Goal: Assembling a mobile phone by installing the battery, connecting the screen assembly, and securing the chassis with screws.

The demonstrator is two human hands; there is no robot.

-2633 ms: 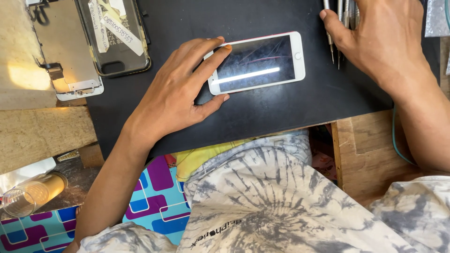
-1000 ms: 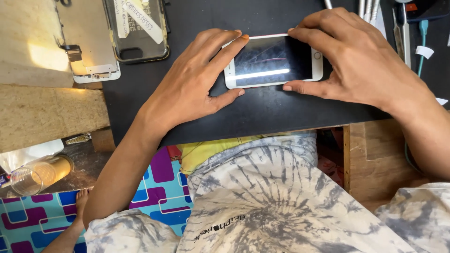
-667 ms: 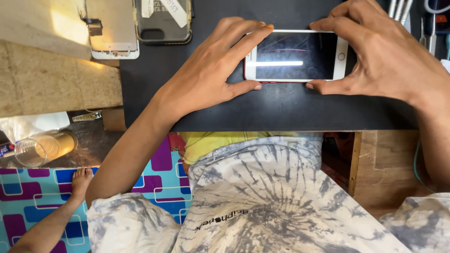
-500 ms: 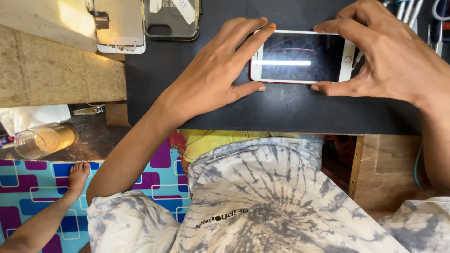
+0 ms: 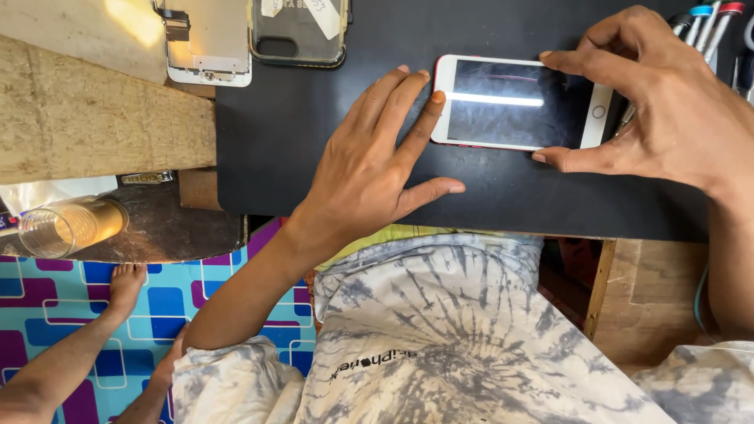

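Observation:
A white smartphone [image 5: 518,102] with a dark screen lies flat on a black work mat [image 5: 314,141]. My left hand [image 5: 377,157] rests flat on the mat, its fingertips against the phone's left end. My right hand [image 5: 667,102] pinches the phone's right end between thumb and fingers.
A bare phone display assembly [image 5: 206,39] and a clear phone case [image 5: 300,31] lie at the mat's far left. Screwdrivers with coloured caps [image 5: 707,23] stand at the far right. A glass of amber drink [image 5: 71,226] sits on a low dark surface at left. Another person's foot [image 5: 126,286] rests on the patterned floor.
My right hand came from the tools at the far right to the phone's right end. The view has shifted, so the phone sits further right. My left hand stays at the phone's left end.

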